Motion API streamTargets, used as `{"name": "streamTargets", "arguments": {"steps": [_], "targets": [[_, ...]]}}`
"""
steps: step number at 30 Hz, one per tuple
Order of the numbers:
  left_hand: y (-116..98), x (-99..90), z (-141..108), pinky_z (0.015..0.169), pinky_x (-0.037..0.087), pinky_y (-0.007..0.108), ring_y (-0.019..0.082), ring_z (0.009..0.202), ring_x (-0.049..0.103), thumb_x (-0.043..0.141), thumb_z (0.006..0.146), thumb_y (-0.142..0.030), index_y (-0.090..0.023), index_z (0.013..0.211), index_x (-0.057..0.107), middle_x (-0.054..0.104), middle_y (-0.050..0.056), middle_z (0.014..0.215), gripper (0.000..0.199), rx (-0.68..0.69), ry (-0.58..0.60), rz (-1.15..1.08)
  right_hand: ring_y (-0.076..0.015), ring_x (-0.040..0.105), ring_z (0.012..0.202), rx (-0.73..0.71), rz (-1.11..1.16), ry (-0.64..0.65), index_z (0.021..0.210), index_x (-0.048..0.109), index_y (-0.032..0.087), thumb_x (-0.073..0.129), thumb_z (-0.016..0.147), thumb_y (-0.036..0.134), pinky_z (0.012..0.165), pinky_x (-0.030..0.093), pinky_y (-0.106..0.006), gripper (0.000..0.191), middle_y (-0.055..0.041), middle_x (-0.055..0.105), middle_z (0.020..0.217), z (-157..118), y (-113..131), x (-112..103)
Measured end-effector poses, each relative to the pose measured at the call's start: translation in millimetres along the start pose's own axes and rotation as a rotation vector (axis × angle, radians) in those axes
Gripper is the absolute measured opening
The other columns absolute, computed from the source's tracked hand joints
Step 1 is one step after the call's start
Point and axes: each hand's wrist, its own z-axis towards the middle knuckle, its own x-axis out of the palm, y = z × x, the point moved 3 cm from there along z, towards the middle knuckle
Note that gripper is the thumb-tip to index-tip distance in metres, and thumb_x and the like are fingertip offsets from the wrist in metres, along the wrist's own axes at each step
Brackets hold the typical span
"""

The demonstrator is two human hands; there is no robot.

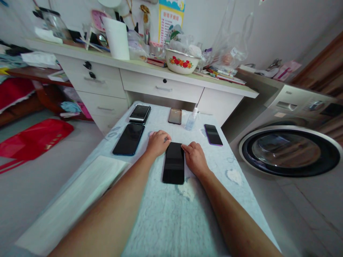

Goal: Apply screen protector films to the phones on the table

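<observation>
A black smartphone [173,166] lies screen up on the cloth-covered table [166,221], its dark screen reflecting some light. At its top left corner is my left hand [159,142], fingers curled and the tips pressed to the edge. My right hand [195,156] grips the upper right edge, with thumb and fingers close together. Left of my left hand lies a larger dark phone [129,139], and behind it a small stack of phones [139,112]. A clear spray bottle [190,120] stands beyond my hands, beside a brownish phone case [175,116]. Another phone with a purple edge [213,134] lies to the right.
A folded whitish cloth or paper [72,203] runs along the table's left side. Behind stands a white desk [184,85] bearing a flowered enamel bowl [182,63], a paper roll [117,39] and plastic bags. A washing machine [294,103] is on the right, a red bag [37,137] on the floor at left.
</observation>
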Motion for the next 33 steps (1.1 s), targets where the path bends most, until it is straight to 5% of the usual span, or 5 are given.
{"name": "streamTargets", "arguments": {"steps": [33], "targets": [[-3, -3.0, -1, 0.097, 0.035, 0.042, 0.024, 0.104, 0.058, 0.054, 0.082, -0.028, -0.024, 0.085, 0.069, 0.066, 0.004, 0.104, 0.016, -0.005, 0.009, 0.017, -0.0196, 0.048, 0.083, -0.294, 0.09, 0.181, 0.108, 0.071, 0.02, 0.048, 0.086, 0.009, 0.078, 0.037, -0.032, 0.033, -0.0067, 0.057, 0.089, -9, 36, -17]]}}
